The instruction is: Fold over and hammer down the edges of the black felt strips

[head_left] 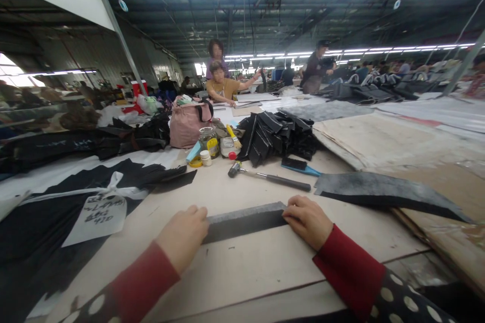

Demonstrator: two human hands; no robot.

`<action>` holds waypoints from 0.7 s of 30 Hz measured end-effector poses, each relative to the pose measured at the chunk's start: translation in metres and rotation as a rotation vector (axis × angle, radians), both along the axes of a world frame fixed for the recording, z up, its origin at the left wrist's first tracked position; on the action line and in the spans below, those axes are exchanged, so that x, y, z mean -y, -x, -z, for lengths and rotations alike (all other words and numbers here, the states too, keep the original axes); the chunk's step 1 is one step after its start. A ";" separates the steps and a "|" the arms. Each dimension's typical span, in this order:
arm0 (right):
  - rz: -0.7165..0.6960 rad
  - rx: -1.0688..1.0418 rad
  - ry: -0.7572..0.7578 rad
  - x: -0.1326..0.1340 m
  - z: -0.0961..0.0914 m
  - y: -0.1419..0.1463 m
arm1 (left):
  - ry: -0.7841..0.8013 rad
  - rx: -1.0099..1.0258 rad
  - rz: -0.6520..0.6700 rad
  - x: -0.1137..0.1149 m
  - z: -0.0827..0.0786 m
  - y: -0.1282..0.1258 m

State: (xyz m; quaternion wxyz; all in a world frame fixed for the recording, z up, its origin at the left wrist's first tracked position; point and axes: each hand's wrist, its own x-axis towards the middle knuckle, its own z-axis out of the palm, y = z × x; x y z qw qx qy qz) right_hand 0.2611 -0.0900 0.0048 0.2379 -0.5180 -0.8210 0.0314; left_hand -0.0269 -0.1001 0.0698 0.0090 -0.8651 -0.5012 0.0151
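A narrow dark grey strip of material (246, 222) lies across the pale work board (265, 257), with a lighter band along its far edge. My left hand (185, 234) grips its left end, fingers curled together. At the other end, the thumb and fingers of my right hand (306, 219) pinch the corner. Just beyond the strip rests a hammer (271, 176) with a black handle. To the right of it is a blue-handled brush (301, 165). A longer grey and black piece (390, 193) lies right of my right hand.
Behind the hammer sit a heap of black pieces (276, 133), a glass jar (208, 141), a yellow brush (234, 136) and a pink bag (189, 123). Black fabric with a handwritten tag (96, 218) covers the left. Large pale sheets (401, 136) lie right. Co-workers (225, 86) stand across the table.
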 end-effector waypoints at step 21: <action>0.242 -0.215 0.423 -0.017 -0.007 -0.022 | 0.032 0.409 0.421 -0.038 0.058 -0.116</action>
